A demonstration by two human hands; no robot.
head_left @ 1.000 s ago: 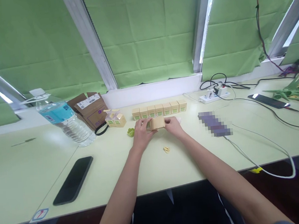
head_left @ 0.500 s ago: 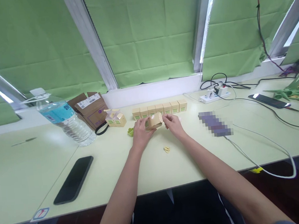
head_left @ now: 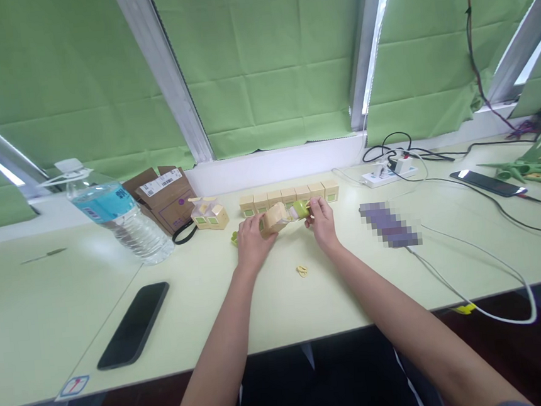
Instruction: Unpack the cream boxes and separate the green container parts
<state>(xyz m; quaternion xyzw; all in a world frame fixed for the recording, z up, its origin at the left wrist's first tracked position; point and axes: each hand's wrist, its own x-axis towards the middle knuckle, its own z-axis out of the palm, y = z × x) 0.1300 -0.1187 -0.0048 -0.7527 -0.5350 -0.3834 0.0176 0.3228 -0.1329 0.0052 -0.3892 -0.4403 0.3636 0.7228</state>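
Observation:
My left hand (head_left: 254,242) is wrapped round a small beige carton (head_left: 276,219), tilted above the table. At the carton's right end, my right hand (head_left: 322,222) pinches a small green and white item (head_left: 300,210) by its right side; its kind I cannot make out. A green piece (head_left: 234,238) lies partly hidden behind my left hand. On the table below sits a small yellow loop-shaped piece (head_left: 302,271). Behind my hands stands a row of several like cartons (head_left: 274,197).
At left are a tilted water bottle (head_left: 119,210), an open brown cardboard box (head_left: 169,202), cartons (head_left: 209,214) and a black phone (head_left: 133,325). A power strip (head_left: 388,173), cables, a blurred device (head_left: 390,224) and another phone (head_left: 487,183) occupy the right.
My right hand has moved a little to the right. The green and white item now shows between it and the carton, out of the carton's end. My left hand still holds the carton.

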